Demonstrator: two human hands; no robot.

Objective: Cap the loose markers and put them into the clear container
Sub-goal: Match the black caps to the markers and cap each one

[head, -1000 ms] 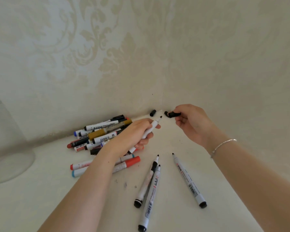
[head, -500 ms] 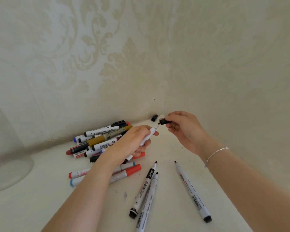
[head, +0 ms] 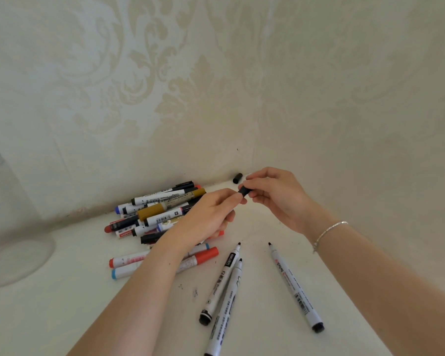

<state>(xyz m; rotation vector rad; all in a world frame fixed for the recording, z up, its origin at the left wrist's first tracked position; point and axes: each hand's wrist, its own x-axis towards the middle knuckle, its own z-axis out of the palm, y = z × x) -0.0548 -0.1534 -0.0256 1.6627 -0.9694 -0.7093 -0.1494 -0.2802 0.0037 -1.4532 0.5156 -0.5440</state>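
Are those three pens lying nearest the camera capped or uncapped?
Uncapped. The three white markers lie on the table with bare dark tips showing; one loose black cap sits by the wall.

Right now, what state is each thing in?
Left hand: grips a marker.
Right hand: pinches black cap onto that marker's tip.
Three white markers: uncapped, lying flat.
Spare cap: loose by the wall.
Marker pile: mostly capped.
Clear container: looks empty.
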